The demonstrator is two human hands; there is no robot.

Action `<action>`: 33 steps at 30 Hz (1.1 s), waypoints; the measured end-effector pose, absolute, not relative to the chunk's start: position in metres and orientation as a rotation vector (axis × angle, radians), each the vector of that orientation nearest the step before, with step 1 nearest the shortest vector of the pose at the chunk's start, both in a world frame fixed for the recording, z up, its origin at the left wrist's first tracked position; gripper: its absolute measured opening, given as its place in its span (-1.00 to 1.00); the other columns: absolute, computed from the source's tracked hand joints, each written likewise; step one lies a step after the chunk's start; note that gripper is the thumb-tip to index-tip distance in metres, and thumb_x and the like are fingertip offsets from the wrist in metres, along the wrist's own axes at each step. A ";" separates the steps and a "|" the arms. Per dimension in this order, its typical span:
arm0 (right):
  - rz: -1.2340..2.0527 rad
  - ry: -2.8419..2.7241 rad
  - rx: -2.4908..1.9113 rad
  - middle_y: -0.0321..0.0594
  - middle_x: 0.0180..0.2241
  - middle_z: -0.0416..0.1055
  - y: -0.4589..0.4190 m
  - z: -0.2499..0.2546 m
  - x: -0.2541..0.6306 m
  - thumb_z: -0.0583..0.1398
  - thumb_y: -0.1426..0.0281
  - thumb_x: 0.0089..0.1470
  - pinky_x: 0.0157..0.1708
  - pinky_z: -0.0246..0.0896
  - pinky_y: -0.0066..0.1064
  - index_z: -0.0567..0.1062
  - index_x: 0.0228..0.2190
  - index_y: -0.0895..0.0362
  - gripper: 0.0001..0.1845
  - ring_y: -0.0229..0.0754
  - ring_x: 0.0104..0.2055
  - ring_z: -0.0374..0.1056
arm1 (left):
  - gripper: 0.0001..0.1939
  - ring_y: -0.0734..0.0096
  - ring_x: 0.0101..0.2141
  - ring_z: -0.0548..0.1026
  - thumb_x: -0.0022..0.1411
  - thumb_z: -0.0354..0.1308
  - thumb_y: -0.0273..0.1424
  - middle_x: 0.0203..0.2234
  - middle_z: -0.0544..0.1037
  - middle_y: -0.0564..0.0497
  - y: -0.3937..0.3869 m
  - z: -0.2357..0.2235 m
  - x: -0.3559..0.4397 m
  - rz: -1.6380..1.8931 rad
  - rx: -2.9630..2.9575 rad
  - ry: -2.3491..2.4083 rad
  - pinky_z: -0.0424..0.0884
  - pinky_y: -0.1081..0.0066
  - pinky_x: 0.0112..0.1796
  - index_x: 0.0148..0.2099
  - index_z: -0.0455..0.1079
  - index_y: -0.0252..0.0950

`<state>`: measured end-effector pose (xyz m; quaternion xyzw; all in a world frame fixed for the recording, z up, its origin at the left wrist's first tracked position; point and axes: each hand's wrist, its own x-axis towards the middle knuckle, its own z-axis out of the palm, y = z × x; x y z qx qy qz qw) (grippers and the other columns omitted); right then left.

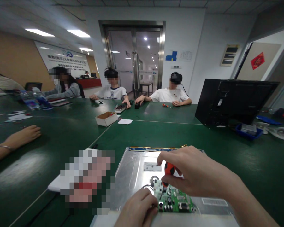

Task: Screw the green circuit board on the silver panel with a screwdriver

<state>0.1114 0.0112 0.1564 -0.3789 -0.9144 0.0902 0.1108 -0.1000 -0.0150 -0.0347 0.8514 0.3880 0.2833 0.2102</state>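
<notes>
A red-and-black handled screwdriver (169,169) is gripped in my right hand (194,171), its shaft pointing down at a green circuit board (175,198). With fingers curled, my left hand (138,208) holds the board's left edge; its fingertips are partly hidden. Beneath the board lies a silver metal panel (132,168), a flat display back with a narrow blue circuit strip (151,149) along its far edge. Round metal discs and a label show on the panel near the board.
Left of the panel lies a white item (55,184) with a blurred-out pink part. A small open box (106,119) stands farther off. A black monitor (234,101) and blue tray (248,130) stand at right. Another person's arm (19,140) rests at left; several people sit around the green table (156,134).
</notes>
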 end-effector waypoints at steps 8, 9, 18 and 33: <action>0.302 -2.751 -1.088 -0.33 -0.34 0.57 0.012 0.154 0.105 0.26 0.40 0.10 -0.48 -0.06 -0.41 0.45 -0.20 0.04 -0.82 -0.19 -0.38 0.42 | -0.86 0.27 -0.30 0.47 0.16 0.09 -0.53 -0.34 0.50 -0.01 -0.015 -0.032 -0.101 0.754 2.425 1.131 0.27 0.44 -0.38 -0.24 0.37 -0.21; 0.308 -2.756 -1.085 -0.32 -0.34 0.57 0.011 0.154 0.104 0.26 0.39 0.10 -0.49 -0.07 -0.41 0.45 -0.20 0.05 -0.81 -0.19 -0.38 0.42 | -0.86 0.27 -0.30 0.47 0.15 0.10 -0.53 -0.33 0.50 -0.01 -0.015 -0.033 -0.102 0.749 2.427 1.138 0.27 0.44 -0.38 -0.25 0.37 -0.21; 0.358 -2.778 -1.056 -0.27 -0.32 0.58 0.007 0.151 0.098 0.26 0.42 0.08 -0.51 -0.12 -0.42 0.44 -0.24 0.08 -0.84 -0.18 -0.37 0.43 | -0.79 0.25 -0.27 0.49 0.11 0.06 -0.54 -0.28 0.54 -0.03 -0.016 -0.030 -0.101 0.763 2.406 1.107 0.38 0.42 -0.33 -0.23 0.40 -0.18; 0.326 -2.770 -1.034 -0.30 -0.32 0.57 0.008 0.150 0.098 0.25 0.42 0.09 -0.51 -0.13 -0.43 0.43 -0.24 0.07 -0.84 -0.21 -0.38 0.40 | -0.80 0.28 -0.27 0.51 0.23 0.03 -0.55 -0.28 0.53 -0.04 -0.019 -0.018 -0.100 0.781 2.417 1.099 0.41 0.44 -0.31 -0.20 0.42 -0.18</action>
